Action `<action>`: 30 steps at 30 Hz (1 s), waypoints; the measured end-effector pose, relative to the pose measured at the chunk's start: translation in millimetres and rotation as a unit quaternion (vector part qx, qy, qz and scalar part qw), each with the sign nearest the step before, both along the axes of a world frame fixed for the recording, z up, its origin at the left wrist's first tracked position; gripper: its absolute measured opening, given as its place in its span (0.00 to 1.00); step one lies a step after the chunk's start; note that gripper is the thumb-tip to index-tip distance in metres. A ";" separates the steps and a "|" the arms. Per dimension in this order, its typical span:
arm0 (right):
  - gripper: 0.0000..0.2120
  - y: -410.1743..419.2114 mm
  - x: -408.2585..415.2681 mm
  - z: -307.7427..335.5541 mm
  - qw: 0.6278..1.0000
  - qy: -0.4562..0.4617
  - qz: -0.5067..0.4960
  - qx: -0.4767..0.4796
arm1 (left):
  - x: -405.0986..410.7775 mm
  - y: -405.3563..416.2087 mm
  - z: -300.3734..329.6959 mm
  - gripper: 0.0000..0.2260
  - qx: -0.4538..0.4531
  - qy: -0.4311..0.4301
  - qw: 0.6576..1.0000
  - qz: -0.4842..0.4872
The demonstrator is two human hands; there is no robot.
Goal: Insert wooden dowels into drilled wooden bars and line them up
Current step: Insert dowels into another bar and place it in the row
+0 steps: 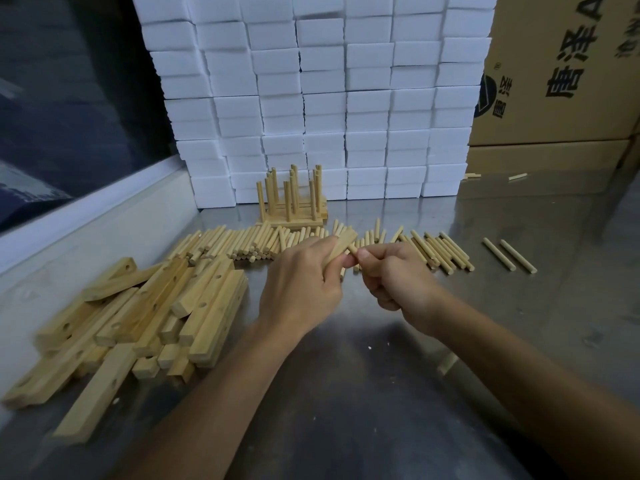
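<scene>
My left hand (304, 278) grips a short drilled wooden bar (343, 244), raised above the metal table (363, 375). My right hand (391, 271) pinches a wooden dowel (353, 250) whose tip meets the bar's near face. A long heap of loose dowels (249, 242) lies across the table behind my hands. Drilled bars (145, 313) are piled at the left. Several finished bars with upright dowels (294, 202) stand in a row at the back.
A wall of stacked white foam blocks (329, 98) rises behind the work. Cardboard boxes (561, 81) stand at the back right. Two stray dowels (509, 254) lie to the right. A raised pale ledge (104, 209) borders the table's left side.
</scene>
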State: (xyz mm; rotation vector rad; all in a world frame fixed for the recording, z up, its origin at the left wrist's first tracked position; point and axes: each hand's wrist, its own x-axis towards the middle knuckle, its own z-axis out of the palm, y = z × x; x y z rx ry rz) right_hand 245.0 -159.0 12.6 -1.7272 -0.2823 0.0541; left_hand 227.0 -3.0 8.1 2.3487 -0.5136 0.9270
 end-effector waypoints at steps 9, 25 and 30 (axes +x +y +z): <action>0.09 -0.5 0.2 -8.1 0.904 -0.220 -0.171 -0.325 | -1.0 -16.4 -6.1 0.06 -0.002 0.014 1.000 -0.007; 0.17 -8.3 13.6 -15.6 0.970 -0.169 -0.109 -0.138 | 14.3 -2.6 -19.5 0.16 -0.035 0.140 0.989 -0.011; 0.21 -12.6 16.1 -18.4 0.961 -0.193 -0.147 -0.134 | 20.5 1.1 -20.0 0.08 -0.238 0.219 0.946 0.019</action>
